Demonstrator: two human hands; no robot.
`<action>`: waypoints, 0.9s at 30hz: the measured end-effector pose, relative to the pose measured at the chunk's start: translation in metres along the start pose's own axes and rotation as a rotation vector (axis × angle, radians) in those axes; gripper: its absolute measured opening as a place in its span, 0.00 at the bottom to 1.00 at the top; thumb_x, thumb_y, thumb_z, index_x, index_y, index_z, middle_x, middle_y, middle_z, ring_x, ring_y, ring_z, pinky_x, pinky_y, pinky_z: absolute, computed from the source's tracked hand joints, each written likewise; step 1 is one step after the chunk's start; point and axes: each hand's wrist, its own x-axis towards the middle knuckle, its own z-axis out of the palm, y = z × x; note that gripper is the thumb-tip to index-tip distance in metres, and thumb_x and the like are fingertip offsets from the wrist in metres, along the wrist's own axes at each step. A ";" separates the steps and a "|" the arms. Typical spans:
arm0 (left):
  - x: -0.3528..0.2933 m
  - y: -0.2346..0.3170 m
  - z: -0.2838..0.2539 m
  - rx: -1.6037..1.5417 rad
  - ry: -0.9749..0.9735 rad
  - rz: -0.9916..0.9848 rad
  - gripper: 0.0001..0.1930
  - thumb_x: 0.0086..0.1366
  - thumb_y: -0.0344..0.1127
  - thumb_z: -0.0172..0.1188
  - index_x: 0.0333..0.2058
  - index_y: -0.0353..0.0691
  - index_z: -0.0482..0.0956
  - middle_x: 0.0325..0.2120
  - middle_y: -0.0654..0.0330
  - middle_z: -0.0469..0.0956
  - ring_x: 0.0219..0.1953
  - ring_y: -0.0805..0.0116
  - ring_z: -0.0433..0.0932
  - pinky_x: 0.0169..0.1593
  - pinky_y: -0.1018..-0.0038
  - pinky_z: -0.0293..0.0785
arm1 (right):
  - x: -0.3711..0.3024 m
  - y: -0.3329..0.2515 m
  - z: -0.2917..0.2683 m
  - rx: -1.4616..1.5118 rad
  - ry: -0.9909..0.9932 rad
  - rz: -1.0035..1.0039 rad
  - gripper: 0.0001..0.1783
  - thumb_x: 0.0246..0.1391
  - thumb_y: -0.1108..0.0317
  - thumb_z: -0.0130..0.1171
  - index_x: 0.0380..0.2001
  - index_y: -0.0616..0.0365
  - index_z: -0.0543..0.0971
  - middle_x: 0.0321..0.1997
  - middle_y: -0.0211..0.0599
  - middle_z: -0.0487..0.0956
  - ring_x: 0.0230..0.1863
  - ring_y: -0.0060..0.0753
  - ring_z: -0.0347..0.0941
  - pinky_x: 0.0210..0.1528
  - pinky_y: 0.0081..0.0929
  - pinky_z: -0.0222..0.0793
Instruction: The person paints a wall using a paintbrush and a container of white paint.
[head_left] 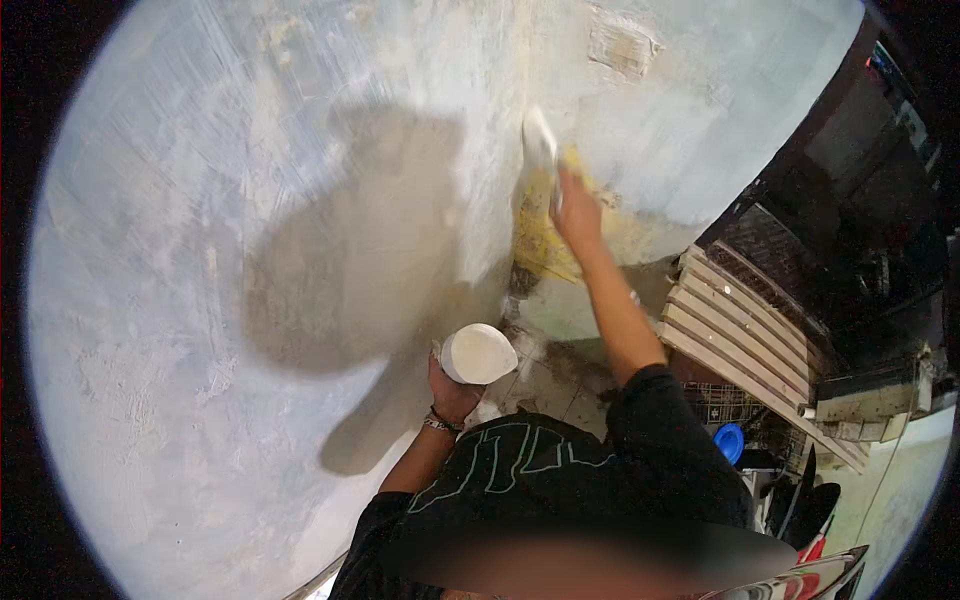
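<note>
My left hand [454, 396] is wrapped around a white tub [509, 353] with a small spout on its right side. Creamy white paint [478, 350] is visible inside it. Higher up, my right hand [578, 213] grips a paintbrush [540, 138], its white head somewhat blurred. The brush head is at the corner between the two walls and appears to touch the surface, just above a yellow stained patch [540, 225]. White streaks and uneven coating mark the left wall [170, 250], where my shadow falls.
A wooden slatted rack [740, 320] leans to the right, beside a dark opening [850, 180]. Below it sit a blue round container [729, 442] and black items. A rough square patch [622, 47] marks the right wall. Stained floor tiles [555, 385] show beneath the corner.
</note>
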 end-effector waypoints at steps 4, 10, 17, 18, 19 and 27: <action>-0.002 -0.003 -0.009 0.003 0.014 0.022 0.35 0.59 0.65 0.33 0.52 0.40 0.64 0.49 0.55 0.68 0.52 0.56 0.67 0.56 0.58 0.60 | -0.117 0.064 0.128 0.271 -0.137 0.231 0.24 0.49 0.67 0.49 0.52 0.54 0.65 0.31 0.51 0.74 0.30 0.56 0.71 0.31 0.42 0.68; -0.011 -0.001 -0.020 0.012 0.089 0.045 0.35 0.59 0.65 0.34 0.52 0.40 0.65 0.49 0.56 0.69 0.51 0.56 0.68 0.55 0.58 0.62 | -0.184 0.025 0.115 1.484 -0.413 1.034 0.19 0.52 0.64 0.51 0.47 0.57 0.66 0.30 0.35 0.75 0.24 0.21 0.69 0.19 0.22 0.65; -0.015 0.000 -0.020 0.054 0.120 0.064 0.34 0.59 0.65 0.36 0.51 0.43 0.64 0.49 0.56 0.68 0.51 0.54 0.68 0.54 0.53 0.63 | -0.144 0.016 0.132 1.454 -0.318 0.927 0.16 0.52 0.62 0.49 0.43 0.56 0.69 0.28 0.32 0.75 0.21 0.24 0.66 0.20 0.24 0.63; -0.014 0.001 -0.021 0.052 0.121 0.069 0.34 0.59 0.65 0.36 0.51 0.43 0.64 0.49 0.56 0.68 0.51 0.54 0.68 0.54 0.53 0.63 | -0.139 0.016 0.137 1.339 -0.290 0.931 0.17 0.51 0.61 0.50 0.43 0.57 0.70 0.29 0.35 0.75 0.23 0.27 0.68 0.24 0.26 0.65; -0.014 0.001 -0.021 0.067 0.121 0.082 0.34 0.59 0.65 0.36 0.51 0.44 0.64 0.49 0.57 0.68 0.51 0.54 0.68 0.54 0.53 0.63 | -0.137 0.019 0.146 1.224 -0.258 0.932 0.18 0.50 0.60 0.51 0.42 0.59 0.70 0.29 0.37 0.76 0.25 0.30 0.69 0.29 0.29 0.66; -0.018 0.003 -0.030 -0.013 0.086 0.105 0.35 0.60 0.65 0.32 0.53 0.41 0.63 0.50 0.55 0.68 0.53 0.55 0.66 0.56 0.56 0.60 | -0.122 0.055 0.166 0.557 -0.435 0.807 0.23 0.49 0.58 0.51 0.45 0.61 0.70 0.38 0.49 0.76 0.40 0.48 0.73 0.43 0.37 0.66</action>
